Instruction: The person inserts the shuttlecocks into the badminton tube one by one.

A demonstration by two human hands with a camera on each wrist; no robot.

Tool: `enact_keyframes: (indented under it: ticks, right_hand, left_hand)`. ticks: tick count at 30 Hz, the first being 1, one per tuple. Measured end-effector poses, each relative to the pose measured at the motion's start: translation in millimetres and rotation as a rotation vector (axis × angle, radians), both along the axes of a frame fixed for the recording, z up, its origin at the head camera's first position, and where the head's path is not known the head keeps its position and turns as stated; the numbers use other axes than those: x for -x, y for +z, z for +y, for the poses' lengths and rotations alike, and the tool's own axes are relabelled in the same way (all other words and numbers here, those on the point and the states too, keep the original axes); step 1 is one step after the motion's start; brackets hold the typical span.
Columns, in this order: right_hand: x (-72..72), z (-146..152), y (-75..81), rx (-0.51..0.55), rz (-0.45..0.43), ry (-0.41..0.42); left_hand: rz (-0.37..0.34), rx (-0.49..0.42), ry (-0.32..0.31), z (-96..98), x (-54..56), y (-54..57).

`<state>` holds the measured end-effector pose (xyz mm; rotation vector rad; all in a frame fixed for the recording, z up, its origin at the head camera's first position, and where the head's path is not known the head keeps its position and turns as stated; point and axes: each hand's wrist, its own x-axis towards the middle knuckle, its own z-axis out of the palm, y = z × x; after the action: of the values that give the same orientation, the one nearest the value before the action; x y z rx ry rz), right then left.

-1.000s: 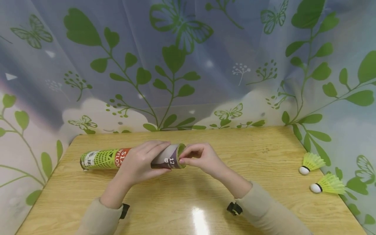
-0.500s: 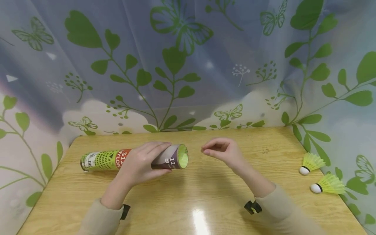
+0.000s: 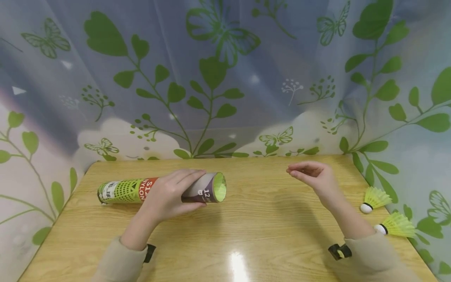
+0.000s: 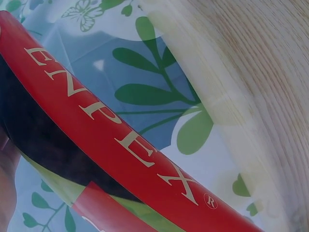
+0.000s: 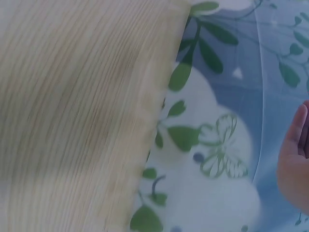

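Note:
My left hand (image 3: 172, 194) grips a shuttlecock tube (image 3: 121, 190) round its middle, left of the table's centre. The tube lies sideways, with a green patterned part, a red band and a grey-and-purple end marked 12. Its open mouth (image 3: 220, 187) faces right and shows yellow-green inside. In the left wrist view the tube's red side (image 4: 120, 135) reads ENPEX. My right hand (image 3: 313, 178) is raised over the right half of the table, fingers lightly bent towards the thumb, with nothing visible between them. Only part of that hand (image 5: 292, 166) appears in the right wrist view.
Two yellow shuttlecocks with white heads lie near the table's right edge: one farther back (image 3: 376, 199), one nearer (image 3: 398, 225), partly behind the right sleeve. A leaf-patterned curtain (image 3: 239, 90) borders the wooden table (image 3: 246, 219) at the back and sides.
My right hand has drawn away from the tube's mouth and moved right, uncovering the opening. The left hand and the tube stay almost where they were.

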<state>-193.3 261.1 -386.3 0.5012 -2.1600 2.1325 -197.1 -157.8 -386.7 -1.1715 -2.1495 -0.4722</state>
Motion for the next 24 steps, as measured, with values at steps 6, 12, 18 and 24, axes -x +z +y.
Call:
enact_keyframes:
  ticks: [6, 12, 18, 24]
  right_hand:
    - [-3.7, 26.1, 0.4, -0.064, -0.024, -0.075]
    - [-7.9, 53.1, -2.1, -0.165, -0.045, -0.164]
    - [-15.7, 79.6, -1.1, -0.324, -0.063, -0.269]
    - [-25.5, 104.8, 1.8, -0.444, -0.121, -0.342]
  left_hand:
    - [0.000, -0.006, -0.002, -0.7, 0.4, -0.4]
    - [0.004, -0.010, -0.003, -0.8, 0.5, -0.5]
    - [0.006, -0.008, -0.002, -0.9, -0.1, 0.6]
    - [0.007, -0.006, 0.000, -1.3, -0.2, 0.8]
